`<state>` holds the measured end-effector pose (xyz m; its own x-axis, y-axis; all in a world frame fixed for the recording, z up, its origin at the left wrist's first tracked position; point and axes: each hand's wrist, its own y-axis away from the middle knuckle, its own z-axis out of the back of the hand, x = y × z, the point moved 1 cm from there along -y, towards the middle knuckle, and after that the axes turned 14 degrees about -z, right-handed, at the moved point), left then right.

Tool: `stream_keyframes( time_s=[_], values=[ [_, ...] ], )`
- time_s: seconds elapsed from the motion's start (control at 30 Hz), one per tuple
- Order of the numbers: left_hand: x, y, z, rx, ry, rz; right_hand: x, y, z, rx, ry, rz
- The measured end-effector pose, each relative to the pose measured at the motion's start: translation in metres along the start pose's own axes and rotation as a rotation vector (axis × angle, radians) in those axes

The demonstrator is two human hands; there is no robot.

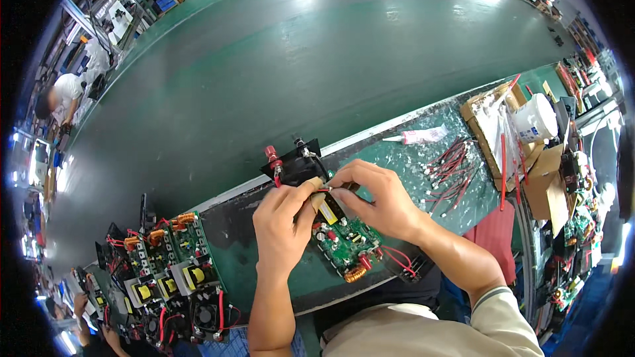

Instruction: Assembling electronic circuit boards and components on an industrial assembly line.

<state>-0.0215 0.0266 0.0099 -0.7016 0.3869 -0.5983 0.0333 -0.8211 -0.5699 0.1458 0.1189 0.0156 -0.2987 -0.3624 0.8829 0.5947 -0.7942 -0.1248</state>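
Observation:
My left hand (283,221) and my right hand (380,198) meet over the upper end of a green circuit board (344,246). Tan covers wrap fingertips of the left hand. Thumb and fingers of both hands are pinched together around something small, hidden between the fingertips. Beneath them the board carries a yellow-and-black transformer (329,211) and a copper-wound coil (355,274). Just beyond the fingers lies a black end panel (297,162) with a red terminal post (271,155) and a dark one. Red wires (400,259) loop off the board's near right corner.
Several similar boards (173,258) with fans stand on the left. Right of my hands lie a white-and-pink tube (423,135) and red-and-black wires (453,170). A cardboard box (479,129) and white tub (534,119) stand farther right. A dark conveyor belt (278,59) runs beyond the bench; other people sit alongside.

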Motion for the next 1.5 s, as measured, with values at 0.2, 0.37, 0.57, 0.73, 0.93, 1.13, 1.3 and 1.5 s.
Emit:
stream_keyframes(
  time_s=[0.2,0.37,0.57,0.73,0.93,1.13,1.3,1.5],
  values=[
    [-0.003,-0.001,0.000,-0.054,-0.131,-0.028,-0.006,-0.001,-0.007,0.245,-0.466,-0.508],
    [0.013,-0.003,0.018,-0.117,-0.177,0.012,-0.014,-0.030,0.003,0.112,-0.216,-0.306],
    [0.015,-0.016,0.036,-0.160,-0.199,0.185,-0.052,-0.057,-0.013,0.195,-0.092,-0.305],
    [0.000,-0.026,0.013,0.148,-0.505,-0.002,-0.066,-0.063,-0.019,0.276,-0.190,-0.324],
    [-0.005,-0.032,-0.022,0.287,-0.675,0.113,-0.076,-0.062,-0.014,0.495,-0.445,-0.311],
    [-0.007,-0.036,-0.036,0.292,-0.691,0.273,-0.072,-0.066,-0.019,0.497,-0.482,-0.202],
    [-0.009,-0.030,-0.038,0.228,-0.501,0.208,-0.074,-0.068,-0.012,0.530,-0.409,-0.342],
    [-0.003,-0.027,-0.027,0.153,-0.430,0.222,-0.076,-0.080,-0.011,0.628,-0.451,-0.383]
  ],
)
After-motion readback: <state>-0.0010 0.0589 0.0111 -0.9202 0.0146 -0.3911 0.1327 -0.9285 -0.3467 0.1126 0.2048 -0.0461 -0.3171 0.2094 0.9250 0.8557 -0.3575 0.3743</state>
